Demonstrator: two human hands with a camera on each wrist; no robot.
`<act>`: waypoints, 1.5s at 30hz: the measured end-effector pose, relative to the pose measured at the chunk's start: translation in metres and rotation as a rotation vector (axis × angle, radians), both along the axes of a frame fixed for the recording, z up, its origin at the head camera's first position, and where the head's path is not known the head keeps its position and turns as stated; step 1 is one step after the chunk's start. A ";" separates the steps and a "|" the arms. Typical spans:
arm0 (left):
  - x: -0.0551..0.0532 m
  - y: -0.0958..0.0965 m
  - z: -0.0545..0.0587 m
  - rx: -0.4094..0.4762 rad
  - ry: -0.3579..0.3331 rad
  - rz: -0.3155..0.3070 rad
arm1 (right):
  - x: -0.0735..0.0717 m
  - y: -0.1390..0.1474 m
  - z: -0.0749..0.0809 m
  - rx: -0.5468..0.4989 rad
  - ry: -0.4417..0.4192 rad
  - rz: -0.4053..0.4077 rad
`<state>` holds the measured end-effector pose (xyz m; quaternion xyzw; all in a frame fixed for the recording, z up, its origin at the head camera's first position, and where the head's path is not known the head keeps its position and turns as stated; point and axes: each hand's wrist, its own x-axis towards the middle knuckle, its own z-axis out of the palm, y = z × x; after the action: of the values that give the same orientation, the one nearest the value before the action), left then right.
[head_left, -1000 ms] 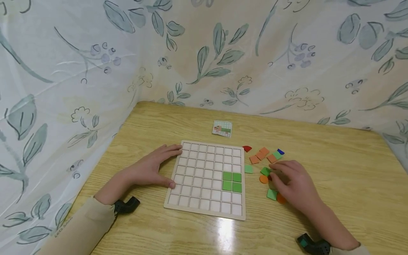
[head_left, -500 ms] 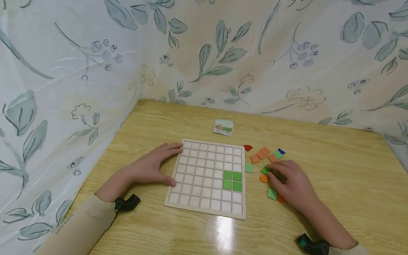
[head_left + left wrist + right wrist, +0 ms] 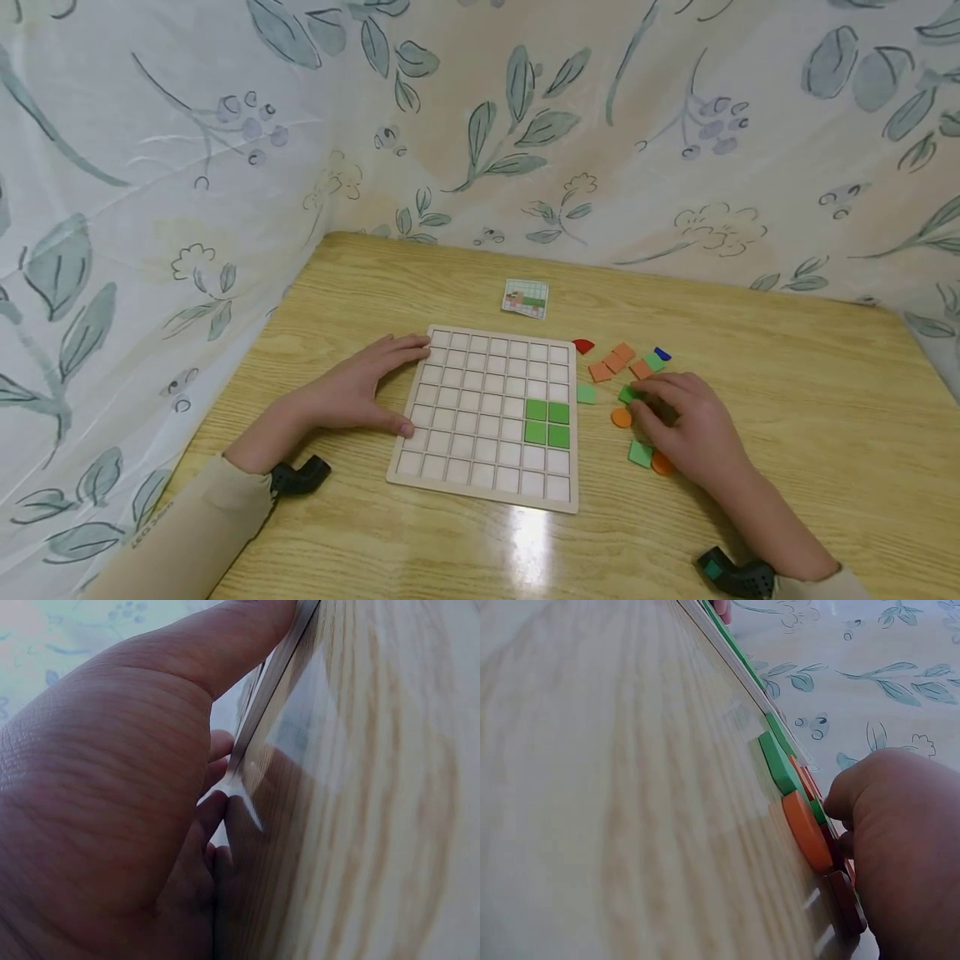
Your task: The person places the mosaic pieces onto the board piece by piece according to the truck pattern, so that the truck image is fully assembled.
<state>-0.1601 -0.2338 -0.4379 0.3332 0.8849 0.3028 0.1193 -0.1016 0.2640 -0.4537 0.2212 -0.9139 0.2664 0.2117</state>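
Note:
My left hand (image 3: 354, 385) rests at the left side of a pale wooden grid board (image 3: 469, 402), fingertips on its upper left edge and thumb lower down. In the left wrist view the thumb (image 3: 232, 637) lies along the board's edge. My right hand (image 3: 688, 425) is right of the board, thumb and forefinger pinching a small green square tile (image 3: 627, 394) among loose pieces. An orange disc (image 3: 621, 417) lies just below that tile; a light green piece (image 3: 640, 453) and another orange disc (image 3: 662, 463) lie by the palm. Several green squares (image 3: 536, 432) fill cells at the board's right.
Behind the board lies a small picture card (image 3: 525, 298) with a gridded pattern. Orange squares (image 3: 619, 357), a red quarter-round piece (image 3: 583, 346), a blue piece (image 3: 662, 354) and a light green piece (image 3: 586, 394) lie to the right. Floral cloth (image 3: 525, 125) hangs behind the table.
The right thumb and forefinger have closed in at the green tile, which has shifted slightly away and to the right. The left hand and board stay in place.

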 end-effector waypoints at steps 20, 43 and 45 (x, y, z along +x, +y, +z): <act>0.001 0.001 0.002 -0.004 -0.014 0.012 | -0.003 0.000 0.000 0.014 -0.013 -0.016; 0.001 0.003 0.001 -0.007 -0.002 0.004 | -0.004 -0.016 -0.001 -0.072 0.073 0.090; 0.001 0.003 0.001 -0.013 0.000 0.005 | -0.004 -0.021 0.000 -0.079 0.073 0.105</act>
<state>-0.1594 -0.2307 -0.4374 0.3301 0.8877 0.2975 0.1207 -0.1059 0.2430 -0.4538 0.2701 -0.8815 0.3046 0.2391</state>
